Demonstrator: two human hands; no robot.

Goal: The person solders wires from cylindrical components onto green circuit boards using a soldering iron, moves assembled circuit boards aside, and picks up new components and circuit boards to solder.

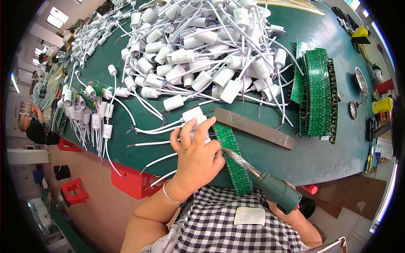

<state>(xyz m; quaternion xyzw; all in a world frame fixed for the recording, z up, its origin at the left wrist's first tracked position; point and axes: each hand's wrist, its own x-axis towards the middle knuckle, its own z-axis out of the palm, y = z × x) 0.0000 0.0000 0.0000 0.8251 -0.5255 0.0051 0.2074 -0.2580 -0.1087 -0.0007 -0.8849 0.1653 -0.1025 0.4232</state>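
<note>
1. Hands first: my left hand [197, 145] lies palm down, fingers spread over a white plastic box [195, 114] with wires, pressing it against the top of a green circuit strip [233, 160].
2. My right hand [291, 211] sits low at the table's near edge, mostly hidden behind the green handle it is wrapped around; that handle belongs to a soldering iron [261, 177].
3. The iron's tip meets the circuit strip just beside my left thumb, so there is almost no gap between them.
4. The strip runs from my left hand down to the near edge of the green table [325, 143].
5. A flat grey bar [253, 127] lies at a slant just beyond the strip, closing off the far side.
6. Beyond it, a heap of white capacitors [202, 50] with loose leads fills the middle of the table.
7. A stack of green boards [316, 92] stands to the right; bare table lies between it, the bar and the near edge.
</note>
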